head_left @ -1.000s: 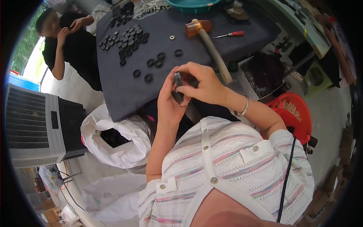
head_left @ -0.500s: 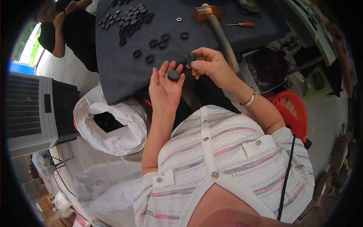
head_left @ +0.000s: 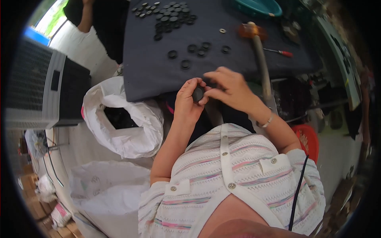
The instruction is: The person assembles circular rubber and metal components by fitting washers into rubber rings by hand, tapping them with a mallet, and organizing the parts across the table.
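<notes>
My left hand [head_left: 189, 100] is closed round a black disc-shaped piece [head_left: 198, 94], holding it in front of the table's near edge. Close by on its right, my right hand [head_left: 230, 88] is slightly blurred, its thumb and fingers curled together. Something dark shows between them, too unclear to name. On the dark cloth beyond both hands lie several loose black rings [head_left: 185, 64]. Farther off, at the left, is a cluster of black round pieces [head_left: 173, 18], some with grey tops.
A mallet [head_left: 260, 55] with an amber head lies at the table's right, beside a red-handled screwdriver [head_left: 283, 53]. A teal basin [head_left: 260, 8] stands at the back. An open white sack [head_left: 149, 137] is left of my legs; a red container [head_left: 311, 141] is at right.
My left fingers, spread under the black piece before, have closed round it. My right hand has come close beside them. The table now sits farther right and higher in view.
</notes>
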`<state>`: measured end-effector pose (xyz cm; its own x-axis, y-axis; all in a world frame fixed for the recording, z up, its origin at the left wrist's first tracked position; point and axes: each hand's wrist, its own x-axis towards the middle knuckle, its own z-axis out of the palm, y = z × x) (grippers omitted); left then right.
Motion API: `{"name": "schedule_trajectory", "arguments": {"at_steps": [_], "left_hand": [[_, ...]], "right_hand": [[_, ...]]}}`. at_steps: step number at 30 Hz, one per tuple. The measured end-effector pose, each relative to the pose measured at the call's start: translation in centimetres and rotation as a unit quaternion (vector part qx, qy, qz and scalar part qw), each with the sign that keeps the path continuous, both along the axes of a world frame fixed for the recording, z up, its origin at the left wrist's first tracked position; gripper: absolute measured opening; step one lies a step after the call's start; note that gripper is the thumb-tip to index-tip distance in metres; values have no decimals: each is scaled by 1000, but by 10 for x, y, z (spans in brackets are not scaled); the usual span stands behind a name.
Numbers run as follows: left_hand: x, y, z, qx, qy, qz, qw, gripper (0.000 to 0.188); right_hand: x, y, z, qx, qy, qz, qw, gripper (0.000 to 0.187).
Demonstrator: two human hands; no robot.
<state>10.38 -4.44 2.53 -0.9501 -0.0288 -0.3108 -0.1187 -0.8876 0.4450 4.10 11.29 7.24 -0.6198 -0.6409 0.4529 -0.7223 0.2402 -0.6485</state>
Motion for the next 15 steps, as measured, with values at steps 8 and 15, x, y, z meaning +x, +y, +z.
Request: {"name": "schedule_trajectory", "arguments": {"at_steps": [8, 15], "left_hand": [[-18, -201, 17, 13, 84, 249, 965, 12], [-90, -380, -46, -25, -51, 395, 917, 14]], "right_hand": [[-114, 83, -24, -96, 61, -285, 952, 17], [-161, 121, -78, -182, -110, -339, 916, 23]]}}
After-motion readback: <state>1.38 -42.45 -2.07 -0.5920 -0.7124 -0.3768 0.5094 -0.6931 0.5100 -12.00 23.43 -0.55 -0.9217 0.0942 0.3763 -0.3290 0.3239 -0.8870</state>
